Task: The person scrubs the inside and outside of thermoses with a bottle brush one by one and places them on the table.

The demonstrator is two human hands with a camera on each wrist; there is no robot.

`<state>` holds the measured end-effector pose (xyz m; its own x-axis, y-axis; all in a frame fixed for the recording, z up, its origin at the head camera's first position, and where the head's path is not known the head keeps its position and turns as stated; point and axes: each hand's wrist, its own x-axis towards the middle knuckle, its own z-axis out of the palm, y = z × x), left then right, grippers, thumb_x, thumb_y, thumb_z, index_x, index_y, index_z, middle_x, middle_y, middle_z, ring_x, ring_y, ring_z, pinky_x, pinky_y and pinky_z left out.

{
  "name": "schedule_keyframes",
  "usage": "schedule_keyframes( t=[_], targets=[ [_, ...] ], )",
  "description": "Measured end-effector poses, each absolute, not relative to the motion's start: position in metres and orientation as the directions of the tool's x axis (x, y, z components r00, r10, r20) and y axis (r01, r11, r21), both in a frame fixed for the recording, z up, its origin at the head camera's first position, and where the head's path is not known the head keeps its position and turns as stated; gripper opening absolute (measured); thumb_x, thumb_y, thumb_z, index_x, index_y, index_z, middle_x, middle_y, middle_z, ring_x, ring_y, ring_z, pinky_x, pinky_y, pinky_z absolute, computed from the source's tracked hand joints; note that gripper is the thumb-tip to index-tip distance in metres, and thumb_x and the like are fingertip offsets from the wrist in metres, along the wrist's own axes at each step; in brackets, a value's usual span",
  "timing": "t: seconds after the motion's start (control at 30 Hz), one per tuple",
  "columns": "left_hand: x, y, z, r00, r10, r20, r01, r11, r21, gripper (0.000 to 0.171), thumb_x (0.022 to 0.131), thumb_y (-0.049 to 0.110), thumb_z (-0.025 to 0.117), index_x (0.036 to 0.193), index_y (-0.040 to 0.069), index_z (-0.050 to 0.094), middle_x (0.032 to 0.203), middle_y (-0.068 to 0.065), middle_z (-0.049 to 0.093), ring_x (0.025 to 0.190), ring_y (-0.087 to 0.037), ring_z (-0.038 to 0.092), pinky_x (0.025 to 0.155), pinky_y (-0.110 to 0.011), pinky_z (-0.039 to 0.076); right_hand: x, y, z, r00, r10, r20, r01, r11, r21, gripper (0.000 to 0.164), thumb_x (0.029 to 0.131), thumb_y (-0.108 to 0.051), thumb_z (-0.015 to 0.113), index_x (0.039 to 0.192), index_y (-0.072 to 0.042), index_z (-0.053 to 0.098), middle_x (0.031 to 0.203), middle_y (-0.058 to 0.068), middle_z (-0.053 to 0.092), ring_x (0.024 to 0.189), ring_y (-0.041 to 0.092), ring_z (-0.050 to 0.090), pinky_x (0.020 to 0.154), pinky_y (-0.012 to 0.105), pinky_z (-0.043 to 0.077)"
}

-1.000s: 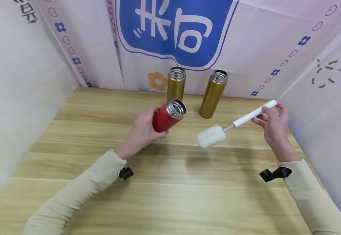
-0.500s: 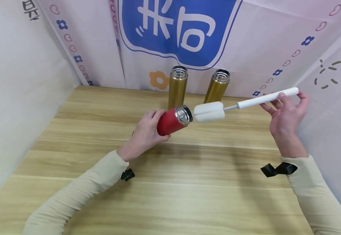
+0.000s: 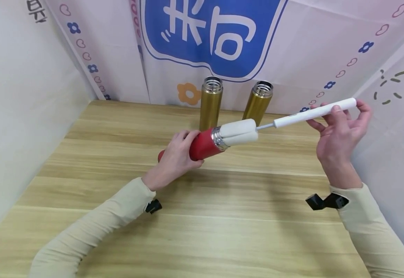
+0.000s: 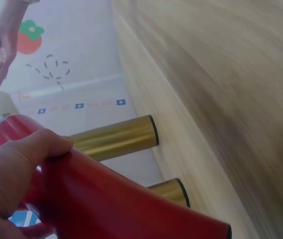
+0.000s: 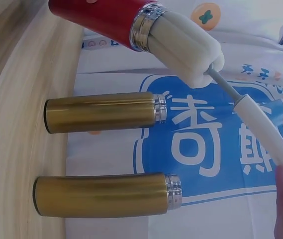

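Observation:
My left hand grips a red thermos bottle round its body. The bottle is tilted, its steel mouth facing right and up. At that mouth sits the white sponge head of a bottle brush; its tip is inside the rim and hidden, while most of the sponge shows outside. My right hand pinches the brush's white handle between thumb and fingers. In the left wrist view the thumb lies across the red bottle.
Two lidless gold thermos bottles, one on the left and one on the right, stand at the back of the wooden table. Behind them hangs a printed white cloth with a blue emblem. Pale cloth walls flank both sides.
The right hand has raised the brush level with the red bottle and moved it left, its sponge tip entering the mouth. The left hand has tipped the bottle further toward the brush.

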<state>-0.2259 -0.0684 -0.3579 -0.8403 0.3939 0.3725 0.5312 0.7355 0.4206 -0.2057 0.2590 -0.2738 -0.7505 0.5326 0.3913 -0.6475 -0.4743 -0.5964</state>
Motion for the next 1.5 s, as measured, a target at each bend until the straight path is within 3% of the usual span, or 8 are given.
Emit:
schedule_keyframes(
  t=[0.2,0.47,1.5],
  targets=[
    [-0.225,-0.066,-0.356,-0.83,0.408,0.381,0.547,0.73,0.41,0.076,0.066,0.024,0.084,0.13,0.013,0.046,0.115,-0.011,0.056,0.104,-0.028,0.055,0.089,-0.046,0.052,-0.205,0.256,-0.272,-0.692,0.561,0.453,-0.71,-0.417,-0.567,0.041,0.081,0.009,0.061,0.111,-0.003,0.037,0.081,0.024,0.055,0.068,0.04,0.067,0.054,0.045,0.056],
    [-0.224,-0.059,-0.357,-0.833,0.41,0.373,0.544,0.73,0.413,0.076,0.065,0.026,0.084,0.13,0.012,0.046,0.112,-0.01,0.054,0.103,-0.026,0.055,0.088,-0.044,0.053,-0.206,0.251,-0.277,-0.661,0.57,0.488,-0.734,-0.355,-0.579,0.04,0.08,0.01,0.061,0.109,-0.002,0.036,0.083,0.023,0.056,0.067,0.038,0.067,0.052,0.043,0.056],
    [-0.222,-0.051,-0.362,-0.821,0.437,0.368,0.56,0.742,0.369,0.077,0.064,0.025,0.085,0.13,0.011,0.047,0.116,-0.011,0.055,0.106,-0.028,0.055,0.087,-0.047,0.053,-0.213,0.23,-0.311,-0.644,0.569,0.511,-0.742,-0.303,-0.598,0.036,0.083,0.011,0.056,0.112,0.001,0.038,0.083,0.021,0.059,0.064,0.032,0.067,0.049,0.038,0.056]
  ],
)
